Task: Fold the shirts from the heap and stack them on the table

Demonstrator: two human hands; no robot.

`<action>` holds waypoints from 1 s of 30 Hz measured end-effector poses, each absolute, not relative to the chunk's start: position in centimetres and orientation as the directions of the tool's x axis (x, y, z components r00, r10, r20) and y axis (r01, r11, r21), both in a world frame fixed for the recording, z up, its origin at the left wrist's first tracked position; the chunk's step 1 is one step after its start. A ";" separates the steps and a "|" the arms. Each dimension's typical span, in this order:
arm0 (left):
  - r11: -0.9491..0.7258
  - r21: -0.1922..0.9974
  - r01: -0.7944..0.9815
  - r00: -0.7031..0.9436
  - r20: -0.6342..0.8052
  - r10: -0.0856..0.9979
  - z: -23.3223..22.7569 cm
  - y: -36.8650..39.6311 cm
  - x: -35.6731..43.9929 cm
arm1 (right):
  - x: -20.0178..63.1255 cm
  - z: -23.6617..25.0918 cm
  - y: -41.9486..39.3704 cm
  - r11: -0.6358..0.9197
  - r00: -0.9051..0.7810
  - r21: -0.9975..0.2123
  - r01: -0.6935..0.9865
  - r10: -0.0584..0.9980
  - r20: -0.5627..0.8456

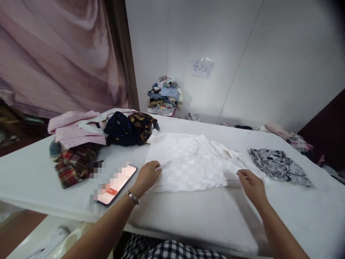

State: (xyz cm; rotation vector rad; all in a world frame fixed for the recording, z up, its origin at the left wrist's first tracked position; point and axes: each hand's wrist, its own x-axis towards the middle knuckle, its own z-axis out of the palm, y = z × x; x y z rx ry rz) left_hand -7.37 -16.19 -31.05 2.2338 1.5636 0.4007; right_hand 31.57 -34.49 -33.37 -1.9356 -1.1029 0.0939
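Observation:
A white shirt with a tone-on-tone checked pattern [185,169] lies spread on the table in front of me, with its collar side toward the right. At its left edge is my left hand [147,177], fingers curled in and closed on the cloth. My right hand [252,187] pinches the shirt near its right end, thumb and fingertips together. Just left of my left hand lies a phone [118,185] with a lit screen, partly blurred out. To the right of my right hand rests a folded black-and-white patterned garment [279,165].
Crumpled garments, including a pink one [78,131], a dark blue one [120,127] and a red plaid one [71,165], are heaped at the table's left. Behind the white-covered table [299,212] stands a clothes pile [165,93]. A paper sign [201,68] hangs on the wall.

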 end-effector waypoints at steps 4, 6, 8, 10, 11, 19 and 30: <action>-0.196 0.626 0.754 0.262 -0.014 0.965 -30.5 -15.8 -7.1 | 27.9 -34.0 -30.7 -0.019 0.377 -0.675 0.737 0.841 0.388; -0.106 0.739 0.665 0.255 -0.091 0.963 -30.4 -15.5 -7.1 | 27.4 -35.2 -29.3 -0.071 0.287 -0.593 0.802 0.917 0.278; 0.028 0.845 0.533 0.270 -0.202 0.941 -30.1 -15.0 -7.4 | 27.4 -36.8 -28.5 -0.174 0.261 -0.478 0.861 0.958 0.120; 0.226 0.908 0.352 0.348 -0.352 0.869 -29.7 -14.7 -7.8 | 27.5 -38.2 -28.3 -0.234 0.264 -0.376 0.897 0.964 0.030; 0.336 0.906 0.256 0.417 -0.418 0.807 -29.5 -14.7 -8.1 | 27.5 -38.7 -28.3 -0.240 0.263 -0.340 0.909 0.965 0.021; 0.470 0.880 0.062 0.581 -0.415 0.700 -28.4 -13.3 -8.9 | 27.3 -39.0 -28.6 -0.253 0.258 -0.246 0.936 0.966 -0.013; -0.404 0.353 0.844 0.405 0.073 0.911 -28.9 -4.3 -6.8 | 27.5 -39.4 -28.6 -0.263 0.265 -0.248 0.932 0.964 -0.024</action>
